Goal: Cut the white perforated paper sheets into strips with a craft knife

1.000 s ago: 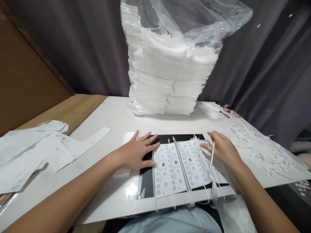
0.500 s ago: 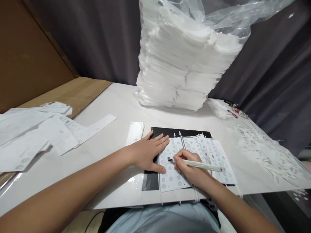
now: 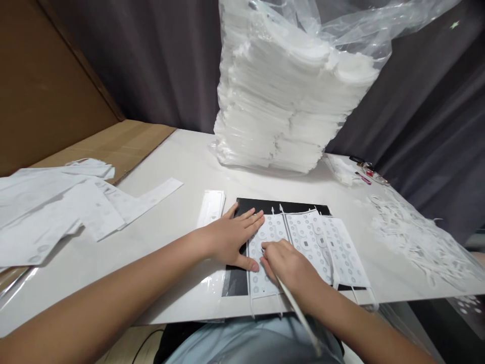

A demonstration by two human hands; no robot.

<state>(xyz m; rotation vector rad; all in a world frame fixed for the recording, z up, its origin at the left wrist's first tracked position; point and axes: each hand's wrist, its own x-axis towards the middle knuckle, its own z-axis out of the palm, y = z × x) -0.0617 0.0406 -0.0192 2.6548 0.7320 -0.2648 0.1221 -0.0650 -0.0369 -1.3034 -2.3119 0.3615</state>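
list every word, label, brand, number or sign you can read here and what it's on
No words, brands or numbers are readable.
Printed white sheets on the black board: grey rings and dark squares; any lettering is too small.
Loose white pieces: grey marks, too blurred.
Dark curtain: only a small star shape, no text.

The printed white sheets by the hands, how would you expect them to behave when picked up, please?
The printed white sheets look thin, so they are probably light and floppy. They appear to overlap, so lifting one may drag another. White cords extend past their near edges and might snag.
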